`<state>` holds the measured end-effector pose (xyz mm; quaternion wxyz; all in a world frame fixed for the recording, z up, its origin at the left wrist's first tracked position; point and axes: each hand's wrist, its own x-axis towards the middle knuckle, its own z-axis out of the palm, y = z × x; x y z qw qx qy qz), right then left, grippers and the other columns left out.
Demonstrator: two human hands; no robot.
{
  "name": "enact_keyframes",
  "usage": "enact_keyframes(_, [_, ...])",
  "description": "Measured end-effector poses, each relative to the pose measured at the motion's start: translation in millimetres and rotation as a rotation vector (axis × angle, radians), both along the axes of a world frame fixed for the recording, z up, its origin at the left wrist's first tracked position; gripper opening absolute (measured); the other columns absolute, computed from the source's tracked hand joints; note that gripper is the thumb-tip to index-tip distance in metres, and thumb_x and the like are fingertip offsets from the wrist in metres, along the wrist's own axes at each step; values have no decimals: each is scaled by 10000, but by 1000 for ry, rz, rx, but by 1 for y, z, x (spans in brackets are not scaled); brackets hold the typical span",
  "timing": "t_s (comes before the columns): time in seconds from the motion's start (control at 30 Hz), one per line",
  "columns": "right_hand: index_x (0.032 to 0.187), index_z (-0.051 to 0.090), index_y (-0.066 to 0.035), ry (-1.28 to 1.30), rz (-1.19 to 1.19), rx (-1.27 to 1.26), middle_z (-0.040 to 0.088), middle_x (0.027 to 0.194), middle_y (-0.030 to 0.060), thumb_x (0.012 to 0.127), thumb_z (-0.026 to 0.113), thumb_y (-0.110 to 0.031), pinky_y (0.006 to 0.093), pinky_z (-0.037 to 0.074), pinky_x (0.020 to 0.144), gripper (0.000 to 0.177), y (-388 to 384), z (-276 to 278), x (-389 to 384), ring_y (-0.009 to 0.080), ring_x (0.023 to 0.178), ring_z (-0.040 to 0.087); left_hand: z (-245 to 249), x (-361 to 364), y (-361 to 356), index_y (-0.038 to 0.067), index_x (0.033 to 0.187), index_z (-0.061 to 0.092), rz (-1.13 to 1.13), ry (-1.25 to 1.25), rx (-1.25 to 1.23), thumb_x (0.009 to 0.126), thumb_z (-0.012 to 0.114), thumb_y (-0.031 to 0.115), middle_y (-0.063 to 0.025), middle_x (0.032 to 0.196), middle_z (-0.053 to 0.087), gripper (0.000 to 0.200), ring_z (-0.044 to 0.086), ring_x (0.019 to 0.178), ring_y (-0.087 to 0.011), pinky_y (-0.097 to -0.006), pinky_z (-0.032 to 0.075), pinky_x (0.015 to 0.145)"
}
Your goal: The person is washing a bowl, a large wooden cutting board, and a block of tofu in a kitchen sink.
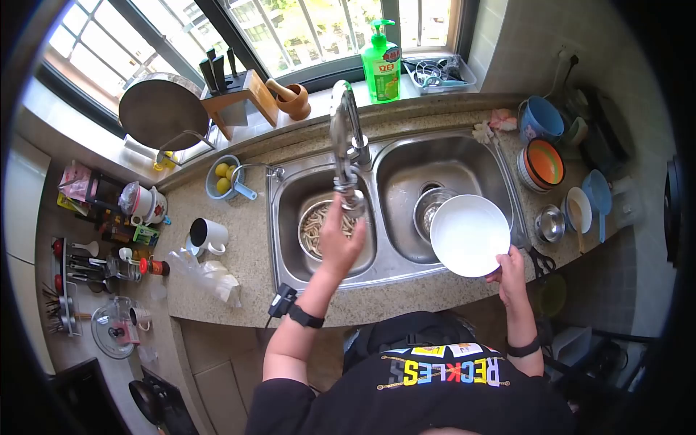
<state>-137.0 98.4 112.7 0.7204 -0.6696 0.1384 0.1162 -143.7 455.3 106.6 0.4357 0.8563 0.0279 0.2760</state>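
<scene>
My left hand (341, 243) is raised over the left sink basin (286, 243), fingers extended and thumb apart, fingertips right at the head of the chrome faucet (351, 197). Below it, a round metal bowl (304, 243) in that basin holds many pale, thin strips. With my right hand (511, 274) I grip a white bowl (470, 235) by its near right rim. It is tilted with its round white face upward, over the front of the right basin (406, 163). Partly hidden behind it, a metal bowl (423, 212) sits in the right basin.
Left of the sink are a blue strainer (220, 190) with yellow fruit, a white mug (211, 233) and a plastic bag (216, 279). Stacked bowls (544, 163) and a blue ladle (596, 190) lie right. Behind stand a green soap bottle (381, 67) and knife block (243, 105).
</scene>
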Motion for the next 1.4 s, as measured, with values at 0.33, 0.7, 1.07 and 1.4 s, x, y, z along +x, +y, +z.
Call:
enact_keyframes(0.33, [1042,454,27,108,12,-124,579,757,109,812,391,-52,242,500,405,252,19,-30,53,148,506,571,-23,87,-30,46,1438,95,-446,203,148,796,580,216,-174,1485,132,821,117,1371,-351,-463,105,1103])
enact_keyframes(0.7, [1134,415,34,244,149,19,575,835,136,811,404,-26,262,519,438,328,65,-57,72,185,548,592,-61,135,59,53,1401,257,118,635,962,839,519,301,-74,1500,147,668,149,1376,-279,-516,114,1088])
enact_keyframes(1.07, [1199,351,-1,403,219,112,535,972,146,823,408,20,291,569,522,381,86,-82,69,199,707,608,-72,101,66,28,1407,208,-39,419,457,791,585,128,-132,1499,96,729,207,1346,-345,-475,274,1049])
enact_keyframes(1.4, [1227,315,-43,268,113,58,479,1129,171,813,387,37,332,585,573,427,99,-88,103,260,839,615,-114,72,-19,-7,1345,324,-135,607,-660,863,574,157,-83,1131,572,568,574,961,-186,-300,461,801])
